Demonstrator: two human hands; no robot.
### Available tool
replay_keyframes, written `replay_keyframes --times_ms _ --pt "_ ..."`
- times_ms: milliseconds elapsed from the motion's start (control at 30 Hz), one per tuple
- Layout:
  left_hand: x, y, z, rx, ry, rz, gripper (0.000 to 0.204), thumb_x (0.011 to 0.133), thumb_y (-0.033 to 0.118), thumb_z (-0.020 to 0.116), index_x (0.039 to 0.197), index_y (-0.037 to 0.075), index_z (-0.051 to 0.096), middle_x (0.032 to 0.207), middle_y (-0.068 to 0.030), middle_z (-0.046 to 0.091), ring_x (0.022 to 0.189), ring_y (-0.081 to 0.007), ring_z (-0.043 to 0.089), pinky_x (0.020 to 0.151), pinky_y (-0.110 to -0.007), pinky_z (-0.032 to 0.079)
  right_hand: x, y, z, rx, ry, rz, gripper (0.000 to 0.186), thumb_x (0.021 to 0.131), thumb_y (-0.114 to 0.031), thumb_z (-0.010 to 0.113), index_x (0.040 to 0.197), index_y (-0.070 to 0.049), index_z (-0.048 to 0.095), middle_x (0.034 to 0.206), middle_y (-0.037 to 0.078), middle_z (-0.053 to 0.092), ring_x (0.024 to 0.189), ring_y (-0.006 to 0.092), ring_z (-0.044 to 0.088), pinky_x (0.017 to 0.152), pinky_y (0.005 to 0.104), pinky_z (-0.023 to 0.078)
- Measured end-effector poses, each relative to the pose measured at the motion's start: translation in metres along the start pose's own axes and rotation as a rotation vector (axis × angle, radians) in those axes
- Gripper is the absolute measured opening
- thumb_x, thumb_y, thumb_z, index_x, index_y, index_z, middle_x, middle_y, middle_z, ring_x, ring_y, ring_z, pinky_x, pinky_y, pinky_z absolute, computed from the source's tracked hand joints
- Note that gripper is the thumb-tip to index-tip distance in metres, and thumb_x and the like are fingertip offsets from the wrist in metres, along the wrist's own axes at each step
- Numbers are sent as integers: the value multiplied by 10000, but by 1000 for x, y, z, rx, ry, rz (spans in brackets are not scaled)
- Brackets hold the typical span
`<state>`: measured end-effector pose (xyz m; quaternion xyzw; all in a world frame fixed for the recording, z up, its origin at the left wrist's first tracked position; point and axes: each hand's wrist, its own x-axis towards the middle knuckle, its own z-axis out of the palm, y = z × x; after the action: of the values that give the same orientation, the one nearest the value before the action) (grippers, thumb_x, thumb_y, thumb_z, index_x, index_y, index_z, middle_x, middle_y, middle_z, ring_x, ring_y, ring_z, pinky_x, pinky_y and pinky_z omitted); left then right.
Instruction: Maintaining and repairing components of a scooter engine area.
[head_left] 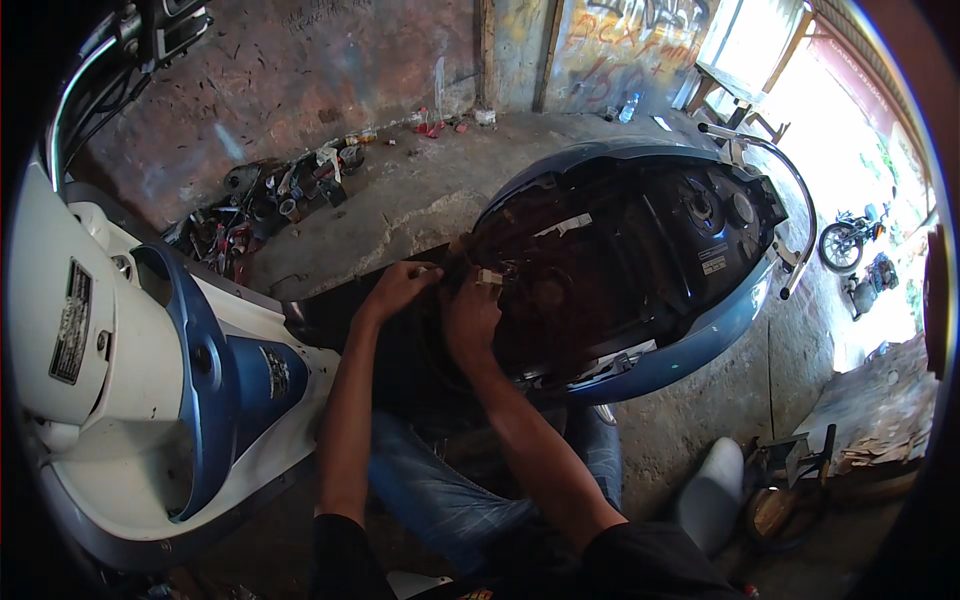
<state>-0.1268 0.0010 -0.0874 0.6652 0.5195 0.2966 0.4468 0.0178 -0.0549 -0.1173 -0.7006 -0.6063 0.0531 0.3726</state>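
I am working over a scooter whose open body [724, 322] has blue side panels and a dark under-seat cavity [620, 285]. At its front edge my left hand [400, 288] is closed, fingertips pinched around something small that I cannot make out. Just right of it my right hand [472, 315] grips a small beige connector-like piece [489, 278], with dark wiring beside it. The fingers of both hands are partly hidden. A white and blue front shield [115, 330] stands to my left.
A pile of loose parts [260, 210] lies along the back wall, near a water bottle [629, 108]. A grab rail [805, 225] curves round the scooter's rear. A grey seat [712, 490] and boards [865, 410] are at lower right; a motorcycle [842, 240] stands by the doorway.
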Motion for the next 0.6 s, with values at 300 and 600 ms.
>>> replay_keyframes --times_ms 300,600 --pt "20 14 17 238 36 -89 464 808 389 726 1038 -13 739 839 -166 732 792 -219 704 758 -339 523 21 8 -22 86 -350 362 498 823 -396 701 1095 17 647 1068 244 675 1003 442 659 854 503 549" --pt "20 6 33 246 218 -83 372 809 340 683 986 22 759 878 -203 732 862 -326 723 831 -400 530 32 21 -16 46 -325 366 577 753 -474 712 1060 13 688 1033 271 696 991 444 673 867 501 544"
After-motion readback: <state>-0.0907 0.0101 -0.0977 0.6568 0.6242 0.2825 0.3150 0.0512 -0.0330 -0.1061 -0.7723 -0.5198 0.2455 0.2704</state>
